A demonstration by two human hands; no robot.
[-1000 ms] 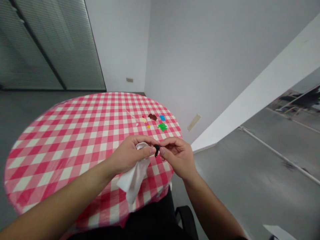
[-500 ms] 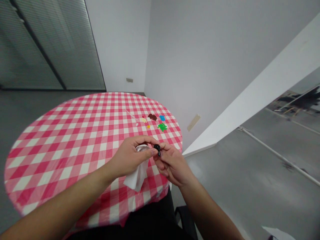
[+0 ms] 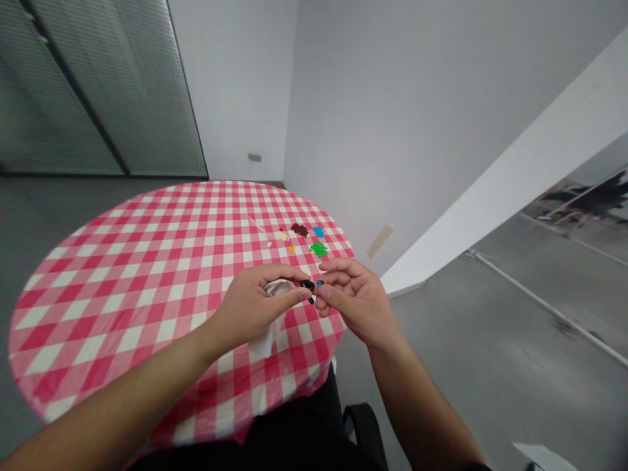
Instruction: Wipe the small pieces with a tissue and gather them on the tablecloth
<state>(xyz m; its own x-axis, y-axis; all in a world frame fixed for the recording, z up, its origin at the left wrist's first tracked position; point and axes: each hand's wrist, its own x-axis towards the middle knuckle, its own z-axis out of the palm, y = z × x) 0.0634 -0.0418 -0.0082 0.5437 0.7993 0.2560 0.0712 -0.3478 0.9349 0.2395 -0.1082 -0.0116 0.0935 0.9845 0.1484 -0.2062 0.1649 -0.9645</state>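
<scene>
Left hand (image 3: 250, 307) pinches a small black piece (image 3: 307, 284) above a white tissue (image 3: 261, 343); right hand (image 3: 356, 304) at its three o'clock, grip unclear.

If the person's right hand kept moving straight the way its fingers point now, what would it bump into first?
Most likely the small black piece at the fingertips of the left hand. The right hand's fingers point almost straight at it from very close by, though depth is hard to judge from this view.

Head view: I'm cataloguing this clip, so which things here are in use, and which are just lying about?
In use:
left hand holding white tissue
small black piece between the hands
right hand

Lying about:
green patch
blue patch
brown patch
pink-checked tablecloth
</scene>
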